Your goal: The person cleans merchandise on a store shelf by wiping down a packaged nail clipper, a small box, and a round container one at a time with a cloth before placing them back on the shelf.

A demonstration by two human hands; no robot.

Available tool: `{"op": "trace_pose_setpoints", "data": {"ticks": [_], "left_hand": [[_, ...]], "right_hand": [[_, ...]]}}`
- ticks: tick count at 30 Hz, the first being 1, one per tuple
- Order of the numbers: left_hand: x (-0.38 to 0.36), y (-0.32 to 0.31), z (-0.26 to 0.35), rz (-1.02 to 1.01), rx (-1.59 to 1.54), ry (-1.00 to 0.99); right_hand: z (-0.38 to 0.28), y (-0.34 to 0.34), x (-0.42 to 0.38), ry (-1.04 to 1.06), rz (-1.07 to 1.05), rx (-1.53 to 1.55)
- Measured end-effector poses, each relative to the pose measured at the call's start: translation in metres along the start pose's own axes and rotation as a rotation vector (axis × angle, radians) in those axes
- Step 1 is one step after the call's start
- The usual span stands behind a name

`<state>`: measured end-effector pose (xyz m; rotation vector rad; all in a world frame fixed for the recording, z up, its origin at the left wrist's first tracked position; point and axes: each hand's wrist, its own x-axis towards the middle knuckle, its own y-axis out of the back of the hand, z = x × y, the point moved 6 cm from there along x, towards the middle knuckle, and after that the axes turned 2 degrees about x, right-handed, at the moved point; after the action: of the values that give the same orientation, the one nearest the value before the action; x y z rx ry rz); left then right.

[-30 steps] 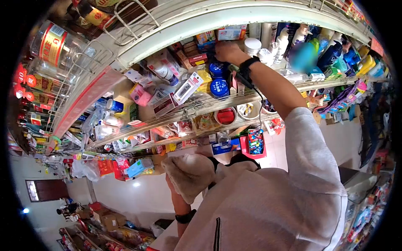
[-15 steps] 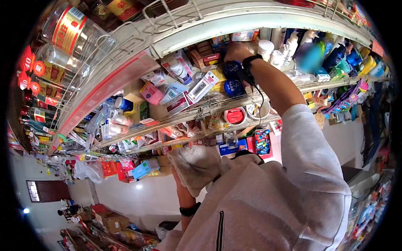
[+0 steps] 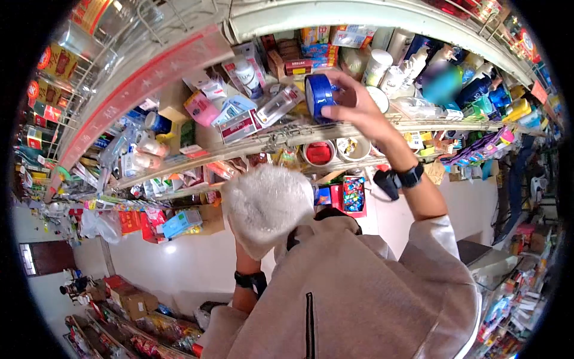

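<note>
My right hand is closed round a blue round tin, thumb and fingers on its side, tilted on edge just above the shelf. To the left of the tin lie a boxed item in clear packaging and a dark red and white box. White jars stand behind my right hand. Low in front of my body, a pale fluffy cloth covers my left hand, whose fingers are hidden. Only the left forearm with its black wristband shows below the cloth.
Pump bottles and toiletries crowd the shelf's right side. An upper shelf edge runs above. Below are white tubs and a red box of small packets. Cartons stand at lower left.
My right hand has drawn back from deeper in the shelf, lifting and turning the blue tin. The left hand's cloth has shifted slightly left and up, and the view has moved.
</note>
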<state>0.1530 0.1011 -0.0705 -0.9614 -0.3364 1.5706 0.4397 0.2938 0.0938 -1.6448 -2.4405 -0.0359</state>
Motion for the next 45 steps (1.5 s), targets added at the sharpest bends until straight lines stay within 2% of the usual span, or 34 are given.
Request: {"op": "trace_pose_setpoints", "data": {"ticks": [2,6,7,8,10,12,13,15,18,20,22,23,24,26,28,29,31,32,34,35,36,38,39,40,42,44,45], "left_hand": [[0.000,-0.016,-0.003,-0.052,-0.061,0.019],[-0.002,-0.067,-0.002,-0.176,-0.220,0.013],[0.001,-0.083,0.000,-0.206,-0.267,0.002],[0.002,-0.099,0.004,-0.222,-0.310,-0.024],[0.020,-0.114,0.010,-0.211,-0.371,-0.084],[0.033,-0.104,0.017,0.023,-0.073,-0.303],[0.032,-0.106,0.015,0.034,-0.073,-0.304],[0.023,-0.105,0.023,0.190,0.129,-0.454],[0.026,-0.098,0.012,0.128,0.000,-0.341],[0.024,-0.097,0.013,0.117,0.065,-0.375],[0.022,-0.093,0.015,0.099,0.193,-0.446],[0.037,-0.058,0.004,0.067,0.123,-0.413],[0.039,-0.057,0.005,0.072,0.121,-0.417],[0.036,-0.053,0.016,0.184,0.288,-0.573],[0.028,-0.052,0.024,0.293,0.463,-0.718],[0.023,-0.054,0.028,0.347,0.549,-0.788],[0.007,-0.088,0.033,0.124,0.160,-0.603],[-0.004,-0.098,0.036,0.124,0.159,-0.603],[-0.006,-0.112,0.016,-0.030,-0.201,-0.257],[-0.010,-0.104,0.027,0.311,0.528,-0.621],[-0.012,-0.100,0.019,0.321,0.525,-0.621],[-0.011,-0.102,-0.013,0.058,0.112,-0.246],[-0.003,-0.098,-0.022,-0.124,0.000,-0.154],[-0.003,-0.093,-0.025,-0.114,-0.006,-0.162],[0.002,-0.083,-0.025,-0.063,0.002,-0.191],[0.006,-0.078,-0.021,-0.049,0.048,-0.245],[-0.004,-0.083,-0.012,0.071,0.161,-0.314]], "right_hand": [[0.012,-0.024,-0.027,-0.048,-0.040,0.251],[0.020,-0.067,-0.071,0.052,-0.110,0.277],[0.016,-0.080,-0.079,0.069,-0.134,0.178],[0.010,-0.087,-0.085,0.186,-0.073,-0.151],[0.006,-0.108,-0.095,0.305,-0.025,-0.521],[0.009,-0.115,-0.101,0.303,-0.023,-0.565],[0.009,-0.114,-0.102,0.308,-0.006,-0.541],[0.005,-0.113,-0.104,0.347,0.050,-0.512],[0.008,-0.113,-0.108,0.267,0.006,-0.437],[0.011,-0.115,-0.113,0.270,-0.006,-0.399],[0.026,-0.119,-0.119,0.120,-0.119,-0.273],[0.028,-0.121,-0.121,0.136,-0.154,-0.246],[0.027,-0.121,-0.123,0.136,-0.160,-0.245],[0.021,-0.125,-0.128,0.154,-0.218,-0.139],[0.009,-0.123,-0.131,0.211,-0.205,-0.176],[0.001,-0.120,-0.133,0.266,-0.145,-0.296],[-0.013,-0.113,-0.136,0.334,-0.075,-0.551],[-0.015,-0.113,-0.136,0.334,-0.076,-0.552],[-0.016,-0.118,-0.137,0.363,-0.062,-0.717],[-0.016,-0.125,-0.139,0.398,-0.112,-0.731],[-0.016,-0.128,-0.139,0.397,-0.121,-0.728],[-0.018,-0.133,-0.136,0.422,-0.114,-0.640],[-0.015,-0.131,-0.133,0.393,-0.093,-0.609],[-0.006,-0.131,-0.133,0.393,-0.107,-0.604],[0.015,-0.125,-0.131,0.255,-0.076,-0.401],[0.017,-0.123,-0.133,0.263,-0.068,-0.448],[0.016,-0.124,-0.134,0.300,-0.086,-0.473]]}}
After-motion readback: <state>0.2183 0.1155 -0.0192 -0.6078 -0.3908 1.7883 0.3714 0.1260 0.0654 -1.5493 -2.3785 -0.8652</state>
